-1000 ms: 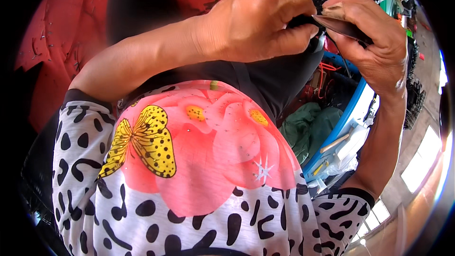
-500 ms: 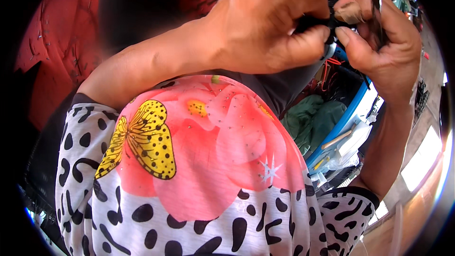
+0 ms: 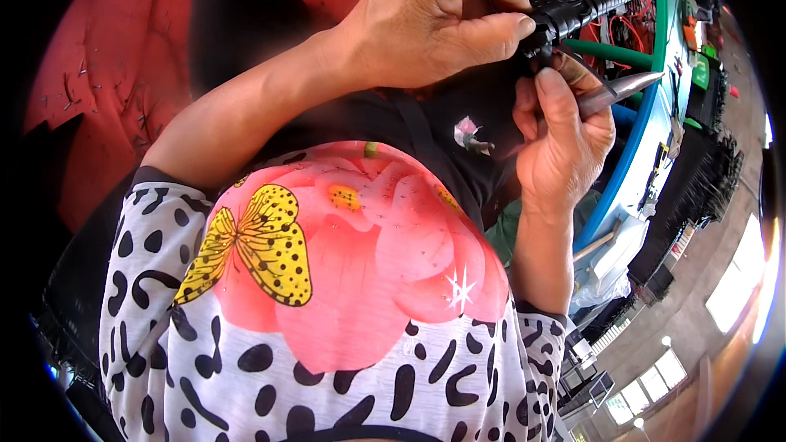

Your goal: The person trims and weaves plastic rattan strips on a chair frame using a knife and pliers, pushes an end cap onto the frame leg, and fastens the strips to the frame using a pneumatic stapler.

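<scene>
At the upper middle, a black woven piece (image 3: 594, 10) with a wrapped, rounded edge stretches off to the right. My left hand (image 3: 442, 29) is closed on the near end of that edge, thumb and fingers pinched together. Just below and to the right, my right hand (image 3: 565, 119) is closed around a pointed metal tool (image 3: 630, 86), its tip toward the right. The thumb of this hand also presses near a small black end of the woven piece. Where the fingers meet the black material, details are partly hidden.
Red cloth (image 3: 106, 74) with scattered dark bits spreads at the left. A green bar (image 3: 610, 53) and a blue rim (image 3: 630, 172) lie right of my hands, with red cord (image 3: 626, 31) beyond the bar. Green cloth (image 3: 503, 233) sits beside my right forearm.
Both hands have moved left, and the right one has dropped lower. The tool has swung from upright to pointing right. More of the woven piece shows now.
</scene>
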### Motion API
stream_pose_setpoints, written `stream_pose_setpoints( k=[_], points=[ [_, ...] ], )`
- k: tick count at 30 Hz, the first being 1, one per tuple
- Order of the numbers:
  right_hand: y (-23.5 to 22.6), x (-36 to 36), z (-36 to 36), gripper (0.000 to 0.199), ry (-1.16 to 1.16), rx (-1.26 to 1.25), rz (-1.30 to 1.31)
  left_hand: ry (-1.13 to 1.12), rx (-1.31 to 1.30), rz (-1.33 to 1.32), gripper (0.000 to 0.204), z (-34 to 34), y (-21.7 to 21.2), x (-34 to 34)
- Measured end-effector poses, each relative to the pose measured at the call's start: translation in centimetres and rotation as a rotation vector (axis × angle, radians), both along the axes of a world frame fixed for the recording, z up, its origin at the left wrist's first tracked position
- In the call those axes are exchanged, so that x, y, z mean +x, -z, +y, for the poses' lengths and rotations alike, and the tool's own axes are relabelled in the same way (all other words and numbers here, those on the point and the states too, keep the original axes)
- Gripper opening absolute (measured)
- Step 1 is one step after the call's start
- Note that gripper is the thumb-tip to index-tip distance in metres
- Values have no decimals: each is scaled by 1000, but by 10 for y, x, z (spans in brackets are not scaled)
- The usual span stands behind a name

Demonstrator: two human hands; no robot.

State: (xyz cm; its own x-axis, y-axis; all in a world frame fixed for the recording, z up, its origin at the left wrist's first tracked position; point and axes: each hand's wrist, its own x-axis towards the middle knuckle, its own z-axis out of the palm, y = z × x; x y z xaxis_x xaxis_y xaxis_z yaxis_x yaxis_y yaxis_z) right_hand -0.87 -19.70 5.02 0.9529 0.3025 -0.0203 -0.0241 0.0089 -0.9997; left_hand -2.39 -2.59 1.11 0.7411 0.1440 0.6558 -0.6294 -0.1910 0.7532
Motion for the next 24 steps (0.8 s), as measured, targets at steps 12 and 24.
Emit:
stream_pose_setpoints(
  k=[12,24],
  points=[
    [14,31,-4,18,-192,9,-283,54,-35,117,8,7,1,3],
    [12,39,-12,29,-266,-72,-155,138,-126,127,11,11,8,7]
  ],
)
